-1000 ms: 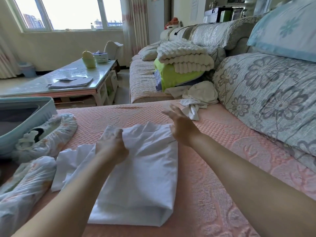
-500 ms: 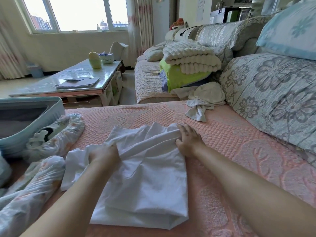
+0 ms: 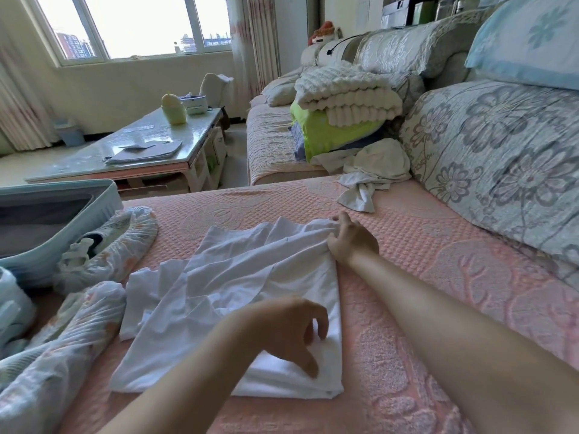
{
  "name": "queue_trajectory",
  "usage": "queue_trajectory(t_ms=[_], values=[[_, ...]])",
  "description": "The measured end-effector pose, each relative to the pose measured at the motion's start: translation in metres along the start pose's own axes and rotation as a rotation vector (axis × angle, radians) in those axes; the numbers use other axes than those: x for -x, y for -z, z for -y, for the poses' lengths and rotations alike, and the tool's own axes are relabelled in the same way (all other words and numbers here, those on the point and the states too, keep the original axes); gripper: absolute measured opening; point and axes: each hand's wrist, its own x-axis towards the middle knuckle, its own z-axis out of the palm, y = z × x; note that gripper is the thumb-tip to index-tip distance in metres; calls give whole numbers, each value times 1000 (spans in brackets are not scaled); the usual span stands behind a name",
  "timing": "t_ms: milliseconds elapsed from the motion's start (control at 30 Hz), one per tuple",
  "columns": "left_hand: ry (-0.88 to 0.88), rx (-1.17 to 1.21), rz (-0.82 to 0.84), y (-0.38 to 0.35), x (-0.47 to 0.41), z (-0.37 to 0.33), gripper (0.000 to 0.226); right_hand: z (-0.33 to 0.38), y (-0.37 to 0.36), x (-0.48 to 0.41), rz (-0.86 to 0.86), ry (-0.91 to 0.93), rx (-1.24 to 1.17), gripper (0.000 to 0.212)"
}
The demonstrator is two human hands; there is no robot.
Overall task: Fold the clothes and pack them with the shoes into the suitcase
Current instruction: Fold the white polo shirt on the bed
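- Hands: two, the left hand and the right hand.
- One white garment.
- Shoes in floral covers: two, the far shoe and the near shoe.
- One light blue suitcase.
- One heap of crumpled clothes; how many pieces it holds cannot be told.
- Folded blankets in the stack: at least two, the white blanket and the lime blanket.
- One coffee table.
- One light blue pillow.
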Motion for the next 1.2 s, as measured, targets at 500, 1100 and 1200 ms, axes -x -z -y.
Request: queue_trajectory(t_ms=[500, 1100, 1200], values=[[-123, 29, -238, 1, 13, -23, 20, 0, 11, 17, -80, 229, 164, 26], [326, -23, -323, -21, -58, 58, 71, -1, -14, 1, 377, 285, 465, 59], [289, -19, -339, -14, -60, 64, 69, 0, -17, 1, 382, 247, 469, 60]])
